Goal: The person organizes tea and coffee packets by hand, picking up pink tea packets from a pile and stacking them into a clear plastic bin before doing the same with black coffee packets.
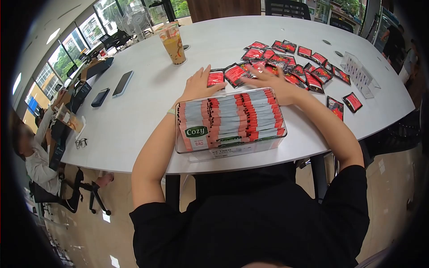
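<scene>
Behind a clear box (230,123) packed with rows of red, pink and white Cozy sachets, both hands reach onto the white table. My left hand (199,85) lies with fingers spread, its fingertips at a red and black packet (216,78). Spread fingers also show on my right hand (270,81), which is over the near left edge of a loose pile of red and black packets (279,58); it is slightly blurred. Between the hands lies another such packet (235,74). Two packets (352,102) rest apart at the right.
A plastic cup with an orange drink (173,47) stands at the back left. Two phones (123,83) and glasses (81,143) lie on the left. A clear stand (359,76) is at the right. A seated person (40,161) is at the far left.
</scene>
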Demonstrator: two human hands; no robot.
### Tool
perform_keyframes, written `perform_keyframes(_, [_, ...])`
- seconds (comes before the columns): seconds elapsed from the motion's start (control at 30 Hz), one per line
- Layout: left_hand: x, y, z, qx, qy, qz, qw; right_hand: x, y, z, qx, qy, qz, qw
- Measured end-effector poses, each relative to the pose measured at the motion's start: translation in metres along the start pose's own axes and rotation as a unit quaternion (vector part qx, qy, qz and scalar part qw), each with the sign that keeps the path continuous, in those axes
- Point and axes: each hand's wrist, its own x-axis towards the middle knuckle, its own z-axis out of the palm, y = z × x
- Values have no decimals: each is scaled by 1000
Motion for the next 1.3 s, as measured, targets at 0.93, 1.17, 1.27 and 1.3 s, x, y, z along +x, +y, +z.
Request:
perform_keyframes(0.93, [-151,28,-102,-274,-82,61,956,-15,16,-7,-47,232,33,971])
perform_keyframes(1.17, [-147,28,-98,-276,-58,43,959,-17,4,-18,30,307,-5,951])
perform_keyframes(1.27, [-146,30,-96,-215,-33,36,975,-19,-5,-22,98,323,-15,941])
perform_keyframes(1.3, [-147,33,-95,-215,-31,32,976,-21,-14,-25,94,345,-11,934])
